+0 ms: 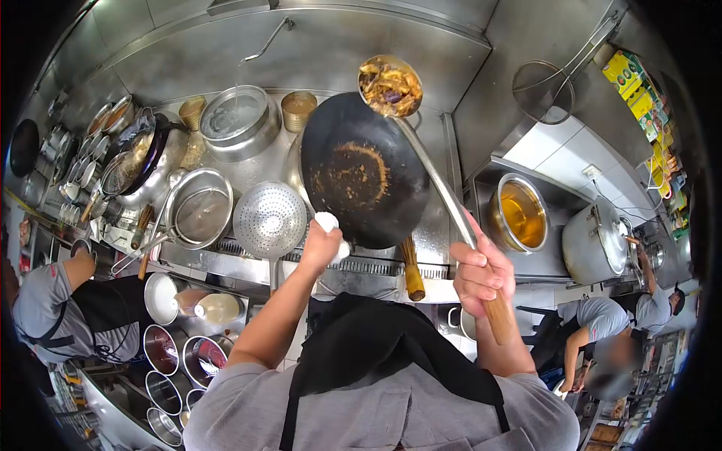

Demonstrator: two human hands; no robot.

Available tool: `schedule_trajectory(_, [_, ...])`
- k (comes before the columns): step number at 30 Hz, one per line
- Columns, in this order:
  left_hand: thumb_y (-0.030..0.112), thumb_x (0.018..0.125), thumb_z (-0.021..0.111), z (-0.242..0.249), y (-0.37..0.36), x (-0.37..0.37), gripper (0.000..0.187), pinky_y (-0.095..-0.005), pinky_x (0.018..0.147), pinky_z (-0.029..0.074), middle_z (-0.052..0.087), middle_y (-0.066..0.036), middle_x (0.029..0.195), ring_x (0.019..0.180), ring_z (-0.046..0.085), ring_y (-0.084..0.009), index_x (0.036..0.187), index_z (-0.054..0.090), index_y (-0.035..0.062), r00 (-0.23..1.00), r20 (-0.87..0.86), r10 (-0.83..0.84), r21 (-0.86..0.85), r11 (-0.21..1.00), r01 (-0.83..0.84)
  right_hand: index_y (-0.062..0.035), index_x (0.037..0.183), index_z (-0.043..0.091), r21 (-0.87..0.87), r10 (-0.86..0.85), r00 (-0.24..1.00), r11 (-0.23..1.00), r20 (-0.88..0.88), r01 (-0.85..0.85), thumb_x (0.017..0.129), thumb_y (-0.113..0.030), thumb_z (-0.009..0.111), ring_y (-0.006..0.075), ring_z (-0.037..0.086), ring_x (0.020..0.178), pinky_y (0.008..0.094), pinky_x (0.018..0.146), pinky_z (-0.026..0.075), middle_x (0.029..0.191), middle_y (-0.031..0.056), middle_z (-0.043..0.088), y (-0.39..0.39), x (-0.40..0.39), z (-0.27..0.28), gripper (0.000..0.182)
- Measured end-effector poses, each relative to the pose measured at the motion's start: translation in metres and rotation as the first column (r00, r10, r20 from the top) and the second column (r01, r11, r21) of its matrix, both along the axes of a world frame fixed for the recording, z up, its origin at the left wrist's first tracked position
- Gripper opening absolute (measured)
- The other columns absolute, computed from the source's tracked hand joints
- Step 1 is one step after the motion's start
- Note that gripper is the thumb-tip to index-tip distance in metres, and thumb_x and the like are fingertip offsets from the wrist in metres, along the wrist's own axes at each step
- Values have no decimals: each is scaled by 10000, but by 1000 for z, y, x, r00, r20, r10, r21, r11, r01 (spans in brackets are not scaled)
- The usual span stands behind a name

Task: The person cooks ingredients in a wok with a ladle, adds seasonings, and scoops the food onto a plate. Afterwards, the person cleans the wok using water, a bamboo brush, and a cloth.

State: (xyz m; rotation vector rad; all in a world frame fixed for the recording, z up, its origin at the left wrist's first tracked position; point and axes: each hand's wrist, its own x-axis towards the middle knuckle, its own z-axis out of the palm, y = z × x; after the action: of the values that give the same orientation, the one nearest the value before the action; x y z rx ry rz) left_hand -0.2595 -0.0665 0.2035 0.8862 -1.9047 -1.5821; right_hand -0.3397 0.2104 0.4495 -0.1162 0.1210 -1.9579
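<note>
My right hand is wrapped round the wooden grip of a long metal ladle. The ladle's bowl, up beyond the wok's far right edge, is full of cooked brown food with a purple piece in it. A black wok is tilted towards me, with a ring of brown residue on its inside. At the wok's near left edge my left hand is closed on a white cloth. The cloth and fingers hide whether there is a handle beneath.
Left of the wok are a perforated skimmer, a strainer and a large steel pot. A bamboo brush lies below the wok. On the right stand a bowl of oil and a lidded pot. Other people work at both sides.
</note>
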Motion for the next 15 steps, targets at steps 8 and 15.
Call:
schedule_trajectory(8, [222,900,590,-17,-4,-49,168,-380,493,450,636,-53,773,612,607,-197,995,589,83,994,-49,-103,801,590,100,-229,1516,287,384,18,995,923,-100,22,1018,-149,481,40,395,498,200,412,373,817,16,455,-26,-35,-112,540])
schedule_trajectory(15, [475,1001,510,-29,-11,5,465,-346,635,552,691,-114,962,774,672,-225,1162,584,45,962,-267,-53,813,524,254,-292,1492,328,539,96,995,840,-37,-61,1014,-108,472,49,391,517,207,449,358,801,28,446,-3,-50,-135,532])
